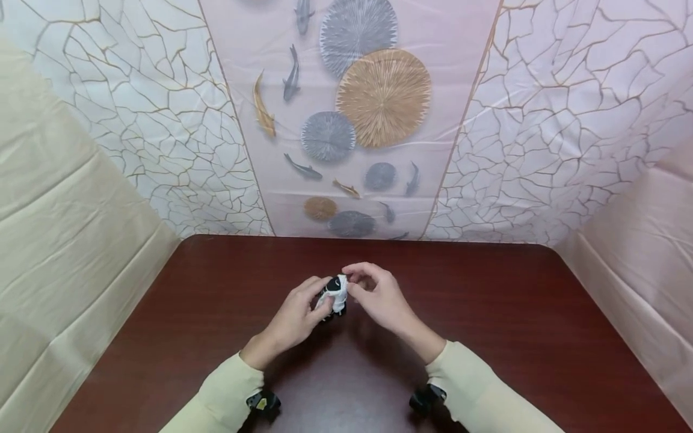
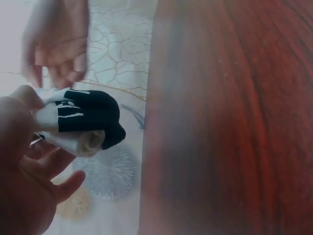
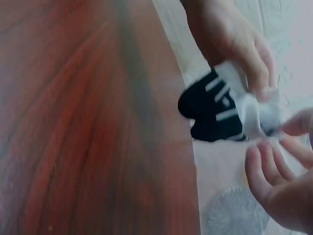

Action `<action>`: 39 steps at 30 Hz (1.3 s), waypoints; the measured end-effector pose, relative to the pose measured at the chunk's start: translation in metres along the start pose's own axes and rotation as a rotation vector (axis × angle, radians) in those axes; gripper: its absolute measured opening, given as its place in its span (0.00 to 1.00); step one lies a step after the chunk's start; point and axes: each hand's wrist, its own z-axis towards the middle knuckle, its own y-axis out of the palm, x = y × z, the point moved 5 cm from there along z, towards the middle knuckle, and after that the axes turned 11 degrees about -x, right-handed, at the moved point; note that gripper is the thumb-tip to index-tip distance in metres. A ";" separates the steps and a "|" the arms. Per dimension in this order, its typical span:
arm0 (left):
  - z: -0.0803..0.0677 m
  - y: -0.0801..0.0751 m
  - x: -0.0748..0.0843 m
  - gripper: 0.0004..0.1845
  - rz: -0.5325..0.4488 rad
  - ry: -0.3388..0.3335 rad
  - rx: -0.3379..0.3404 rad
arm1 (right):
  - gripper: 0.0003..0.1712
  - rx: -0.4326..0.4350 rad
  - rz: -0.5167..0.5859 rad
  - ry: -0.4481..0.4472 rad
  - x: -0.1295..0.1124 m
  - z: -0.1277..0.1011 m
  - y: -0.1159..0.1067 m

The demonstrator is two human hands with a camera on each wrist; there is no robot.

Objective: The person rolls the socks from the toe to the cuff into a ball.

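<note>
A rolled pair of socks [image 1: 339, 294], black with white bands and a white cuff part, is held just above the table. My left hand [image 1: 295, 316] grips it from the left, thumb on the near side. In the left wrist view the black end of the socks [image 2: 90, 112] juts out past the left hand [image 2: 24, 156]. From the other side, my right hand [image 1: 381, 297] pinches the white edge with thumb and fingertips. The right wrist view has the right hand [image 3: 288, 181] at the white part, the black toes of the socks [image 3: 210, 107] pointing away from it.
The dark red-brown wooden table [image 1: 460, 300] lies beneath both hands. A patterned backdrop [image 1: 379, 180] with gold and grey discs and fish rises behind its far edge. Cream cloth walls [image 1: 65, 258] flank it. A black wrist device [image 1: 263, 402] sits under each sleeve.
</note>
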 end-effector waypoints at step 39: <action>0.003 0.001 0.007 0.09 -0.465 0.011 -0.243 | 0.05 0.007 -0.193 -0.156 -0.014 0.000 -0.016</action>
